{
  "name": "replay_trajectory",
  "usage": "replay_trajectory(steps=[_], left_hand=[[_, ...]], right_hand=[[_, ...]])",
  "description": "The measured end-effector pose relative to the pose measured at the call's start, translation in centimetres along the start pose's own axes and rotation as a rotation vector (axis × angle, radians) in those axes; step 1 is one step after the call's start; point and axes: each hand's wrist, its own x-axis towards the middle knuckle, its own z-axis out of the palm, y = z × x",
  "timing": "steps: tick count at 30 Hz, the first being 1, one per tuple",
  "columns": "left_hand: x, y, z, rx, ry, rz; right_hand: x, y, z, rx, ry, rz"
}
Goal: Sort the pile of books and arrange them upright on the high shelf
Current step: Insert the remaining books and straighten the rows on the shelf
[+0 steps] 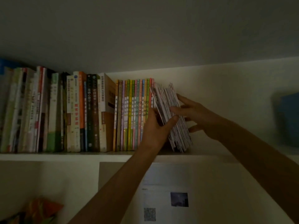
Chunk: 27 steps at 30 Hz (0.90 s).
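Leaning thin-book stack (174, 117) clamped between hands: left hand (156, 126), right hand (192, 112), on shelf (64, 156).

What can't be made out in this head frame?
- Head view, bundle of thin books: tilted; its foot and cover text are blurred, so the count is unclear.
- Right hand: its fingertips go behind the bundle, so contact there is hidden.
- Left hand: the palm side faces away from the camera.
- Blue object at the right: too blurred to identify.
- Leftmost books: cut off by the frame edge.
- Spine titles: too dim and small to read.
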Motion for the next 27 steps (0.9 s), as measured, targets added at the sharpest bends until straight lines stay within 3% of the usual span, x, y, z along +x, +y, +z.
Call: replay_trajectory(steps=[1, 4, 5, 9, 12, 14, 19, 22, 25, 27], left_hand=[[0.1, 0.1, -0.5, 0.135, -0.001, 0.041], [0.7, 0.2, -2.1, 0.96, 0.118, 0.182], [0.8, 0.2, -2.7, 1.072, 0.16, 0.22], [1.0, -0.4, -7.1, 0.967, 0.262, 0.301], [0.6, -1.9, -10.8, 1.045, 0.405, 0.034], [0.1, -2.4, -11.6, 1.122, 0.401, -0.151], [0.7, -1.7, -9.5, 1.069, 0.403, -0.286], [0.0, -1.6, -11.2, 1.117, 0.263, -0.262], [-0.9, -2.3, -14.7, 1.318, 0.192, -0.142], [-0.9, -2.8, -15.7, 1.368, 0.16, -0.153]], right_hand=[[-0.2, 0.3, 0.2, -0.014, 0.002, 0.014], [-0.6, 1.4, 1.3, 0.01, 0.076, 0.015], [-0.5, 1.6, 1.4, 0.001, 0.075, 0.001], [0.4, 1.6, 3.3, -0.278, -0.062, -0.136], [1.5, 2.9, 5.6, -0.619, 0.108, -0.135], [2.2, 3.4, 6.3, -0.612, 0.185, -0.205], [3.2, 3.2, 6.5, -0.554, 0.134, -0.243], [3.0, 3.0, 6.3, -0.453, 0.089, -0.222], [4.5, 2.9, 6.5, -0.373, 0.194, -0.203], [5.3, 2.5, 7.4, -0.356, 0.265, -0.195]])
